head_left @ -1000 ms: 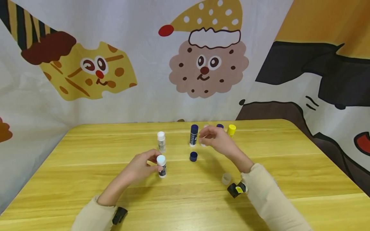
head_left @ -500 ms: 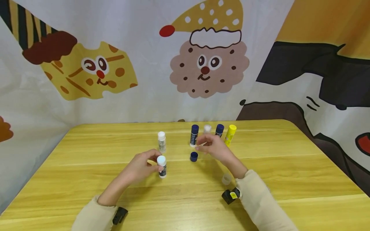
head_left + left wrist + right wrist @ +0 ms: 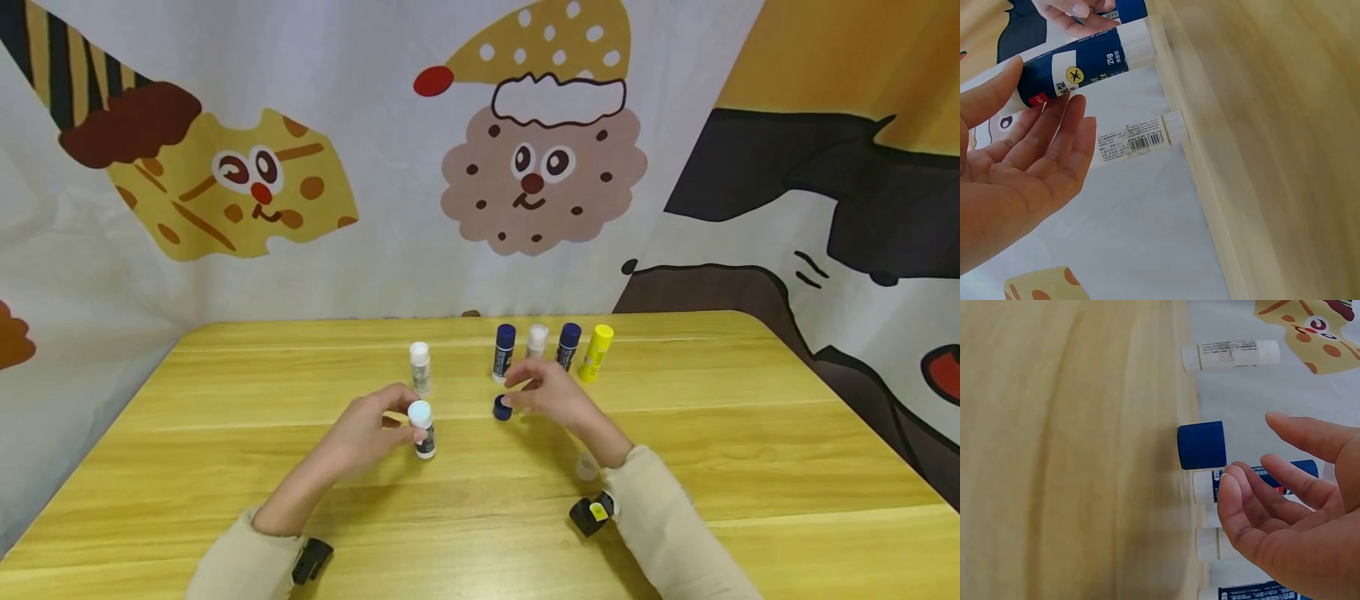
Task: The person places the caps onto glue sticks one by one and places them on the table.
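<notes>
My left hand [image 3: 367,435] holds an uncapped navy-and-white glue stick [image 3: 424,442] upright between thumb and fingers; its white top faces up. In the left wrist view the label of this glue stick [image 3: 1085,67] shows, with its white base close over the table. My right hand [image 3: 558,393] hovers over a loose blue cap [image 3: 502,411], the thumb overlapping it in the head view. From the right wrist, that cap [image 3: 1202,445] stands on the table beside parted, lightly bent fingers that do not close round it. A white glue stick [image 3: 421,369] stands behind my left hand.
Along the back right stand a navy glue stick [image 3: 503,353], a white one [image 3: 537,337], another navy one [image 3: 568,345] and a yellow one [image 3: 597,354]. A translucent cap [image 3: 587,467] lies by my right wrist. A printed cloth [image 3: 390,275] hangs behind the wooden table [image 3: 465,533].
My right hand has come forward and left, from beside the white glue stick in the back row to the blue cap. My left hand, still holding its glue stick, has shifted very slightly.
</notes>
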A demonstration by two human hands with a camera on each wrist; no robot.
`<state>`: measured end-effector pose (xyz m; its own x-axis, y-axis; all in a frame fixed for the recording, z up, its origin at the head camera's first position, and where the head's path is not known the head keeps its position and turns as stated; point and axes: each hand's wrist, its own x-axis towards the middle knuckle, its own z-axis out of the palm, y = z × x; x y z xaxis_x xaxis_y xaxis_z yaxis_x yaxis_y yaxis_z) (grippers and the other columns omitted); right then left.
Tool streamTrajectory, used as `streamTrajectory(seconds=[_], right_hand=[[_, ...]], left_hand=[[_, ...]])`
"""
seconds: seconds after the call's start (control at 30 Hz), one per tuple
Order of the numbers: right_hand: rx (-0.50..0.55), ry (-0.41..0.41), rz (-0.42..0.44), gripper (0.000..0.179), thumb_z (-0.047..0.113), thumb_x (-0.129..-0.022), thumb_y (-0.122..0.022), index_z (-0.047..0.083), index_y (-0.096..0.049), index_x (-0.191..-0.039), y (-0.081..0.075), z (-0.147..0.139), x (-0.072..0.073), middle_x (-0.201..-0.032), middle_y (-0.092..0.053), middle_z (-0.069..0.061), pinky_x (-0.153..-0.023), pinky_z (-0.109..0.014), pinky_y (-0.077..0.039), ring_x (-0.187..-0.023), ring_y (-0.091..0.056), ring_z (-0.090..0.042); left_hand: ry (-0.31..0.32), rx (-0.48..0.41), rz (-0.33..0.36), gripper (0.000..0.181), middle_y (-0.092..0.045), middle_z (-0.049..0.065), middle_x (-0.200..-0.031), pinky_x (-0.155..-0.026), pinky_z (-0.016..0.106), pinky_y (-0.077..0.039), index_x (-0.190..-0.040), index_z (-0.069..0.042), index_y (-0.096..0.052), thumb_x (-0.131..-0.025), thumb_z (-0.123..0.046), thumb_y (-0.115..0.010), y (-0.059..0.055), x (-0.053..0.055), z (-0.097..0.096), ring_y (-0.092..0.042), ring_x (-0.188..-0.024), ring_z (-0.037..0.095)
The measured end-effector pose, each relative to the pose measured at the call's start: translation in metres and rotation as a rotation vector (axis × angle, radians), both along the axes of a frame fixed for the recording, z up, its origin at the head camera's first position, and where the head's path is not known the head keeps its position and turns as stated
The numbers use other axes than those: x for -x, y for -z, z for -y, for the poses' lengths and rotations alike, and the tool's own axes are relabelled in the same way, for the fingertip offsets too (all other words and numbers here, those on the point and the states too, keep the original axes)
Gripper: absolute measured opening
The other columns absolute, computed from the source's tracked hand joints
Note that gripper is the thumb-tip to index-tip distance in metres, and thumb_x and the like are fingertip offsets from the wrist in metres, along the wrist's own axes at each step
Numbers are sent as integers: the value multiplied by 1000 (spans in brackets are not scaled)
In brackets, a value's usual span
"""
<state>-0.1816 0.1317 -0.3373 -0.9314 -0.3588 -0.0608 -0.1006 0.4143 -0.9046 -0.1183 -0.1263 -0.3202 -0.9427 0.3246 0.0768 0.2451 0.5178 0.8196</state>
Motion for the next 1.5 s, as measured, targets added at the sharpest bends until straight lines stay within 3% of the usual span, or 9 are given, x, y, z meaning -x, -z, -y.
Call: streamTrajectory(seconds=[0.2, 0.43, 1.0, 1.5], right_hand=[[12, -16, 34, 33, 1, -78, -68, -7, -56, -108, 6, 1, 2, -106, -58, -21, -67, -40, -51, -74, -57, -17], [-7, -32, 18, 32, -3, -77, -68, -9, -56, -106, 12, 1, 5, -101, -58, -18, -63, -38, -51, -68, -55, -15], [-65, -56, 34, 30, -7, -74, -69, -7, -59, -102, 13, 2, 7, -93, -57, -14, -57, -29, -49, -67, -54, -16], [-93, -82, 35, 23, -2, -75, -70, -5, -61, -96, 12, 3, 6, -89, -58, -11, -57, -31, -49, -63, -54, -14]], left_hand=[[8, -1, -4, 19, -61, 1, -94, -78, 32, -49, -99, -6, -60, -81, -4, -67, 0, 0, 0, -56, -95, 20], [11, -1, -7, 19, -61, 1, -93, -77, 33, -49, -100, -5, -60, -82, -4, -66, -1, 0, 1, -56, -94, 21], [14, -11, 5, 19, -61, 3, -94, -76, 33, -49, -100, -4, -59, -82, -4, -66, -4, 0, 1, -56, -93, 22], [9, -11, 14, 18, -61, 3, -95, -77, 34, -49, -101, -4, -59, -83, -4, -65, -4, 0, 0, -56, -94, 22]])
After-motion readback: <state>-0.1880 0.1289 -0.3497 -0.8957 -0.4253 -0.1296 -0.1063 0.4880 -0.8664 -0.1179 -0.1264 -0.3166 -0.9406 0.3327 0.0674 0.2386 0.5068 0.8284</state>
